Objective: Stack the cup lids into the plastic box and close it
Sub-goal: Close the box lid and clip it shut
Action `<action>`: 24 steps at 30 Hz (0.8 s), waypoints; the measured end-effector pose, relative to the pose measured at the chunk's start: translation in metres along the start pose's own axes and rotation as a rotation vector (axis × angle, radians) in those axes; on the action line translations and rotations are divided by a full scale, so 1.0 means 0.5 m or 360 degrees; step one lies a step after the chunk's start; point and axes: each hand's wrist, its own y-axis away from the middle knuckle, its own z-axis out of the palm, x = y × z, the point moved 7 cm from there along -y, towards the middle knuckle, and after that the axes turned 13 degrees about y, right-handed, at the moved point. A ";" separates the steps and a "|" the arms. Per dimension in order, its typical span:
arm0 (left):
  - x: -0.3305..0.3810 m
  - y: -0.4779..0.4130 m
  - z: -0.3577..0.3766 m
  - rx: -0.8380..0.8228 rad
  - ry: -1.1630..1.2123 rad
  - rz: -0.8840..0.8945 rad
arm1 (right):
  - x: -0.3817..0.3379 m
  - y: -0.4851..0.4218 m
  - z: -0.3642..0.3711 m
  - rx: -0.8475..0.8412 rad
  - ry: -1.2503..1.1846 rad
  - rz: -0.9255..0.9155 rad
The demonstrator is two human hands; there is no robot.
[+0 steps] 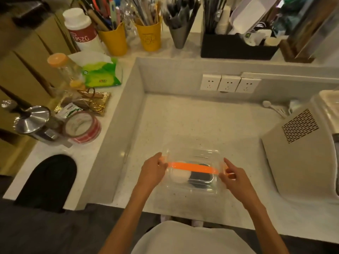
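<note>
- The left hand (153, 171) pinches the left end of the orange handle (192, 167), fingers closed on the clip at the box's left edge
- The right hand (233, 177) touches the handle's right end with thumb and forefinger; the orange clip shows between its fingers, the other fingers curled loosely
- The clear plastic box (192, 187) sits between the two hands, flat on the pale tabletop (192, 121), its transparent cover in place
- The box's long axis runs left to right; the handle lies along that axis across the top, tilted slightly down toward the right
- Inside, seen through the cover, a white cup lid (178, 176) lies on the left and a dark lid (200, 177) just beside it on the right
- A beige appliance (297, 153) stands right of the box, well apart from it
- A tape roll (82, 128) rests on the raised ledge to the left
</note>
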 end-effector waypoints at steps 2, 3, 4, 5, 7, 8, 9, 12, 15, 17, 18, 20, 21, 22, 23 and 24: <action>0.006 0.007 0.014 0.0034 -0.0151 0.0104 | 0.010 0.007 -0.002 0.0062 -0.0019 -0.0016; 0.006 0.006 0.017 0.0055 -0.0189 0.0127 | 0.012 0.007 -0.003 0.0072 -0.0018 -0.0022; 0.006 0.004 0.018 0.0073 -0.0204 0.0139 | 0.013 0.004 -0.002 0.0064 0.0002 -0.0016; 0.004 -0.001 0.018 0.0081 -0.0214 0.0149 | 0.015 0.000 0.001 0.0046 0.0023 0.0010; 0.000 -0.011 0.020 0.0071 -0.0250 0.0176 | 0.024 -0.010 0.009 0.0025 0.0038 0.0098; -0.001 -0.016 0.021 0.0062 -0.0249 0.0190 | 0.026 -0.013 0.011 0.0021 0.0051 0.0133; -0.003 -0.020 0.023 0.0054 -0.0231 0.0199 | 0.028 -0.014 0.013 0.0019 0.0070 0.0156; -0.015 -0.021 0.032 0.0020 -0.0152 0.0187 | 0.032 -0.006 0.015 0.0011 0.0059 0.0168; -0.027 -0.013 0.037 0.0048 -0.0012 0.0178 | 0.026 0.008 0.022 0.0074 0.0008 0.0137; -0.035 -0.010 0.034 0.0118 0.0004 0.0128 | 0.021 0.008 0.017 0.0219 0.0056 0.0131; -0.044 -0.010 0.033 0.0148 0.0047 0.0054 | 0.020 0.006 0.014 0.0264 0.0039 0.0153; -0.069 -0.008 0.037 0.0142 0.0267 -0.0164 | 0.021 0.004 0.017 0.0243 -0.0151 0.0173; -0.083 -0.007 0.040 0.0126 0.0365 -0.0262 | 0.019 0.004 0.020 0.0214 -0.0227 0.0158; -0.091 -0.005 0.041 0.0123 0.0408 -0.0308 | 0.016 0.004 0.022 0.0193 -0.0255 0.0140; -0.092 -0.005 0.038 0.0139 0.0412 -0.0296 | 0.014 0.004 0.023 0.0177 -0.0250 0.0125; -0.091 -0.005 0.033 0.0179 0.0407 -0.0252 | 0.013 0.003 0.024 0.0169 -0.0251 0.0122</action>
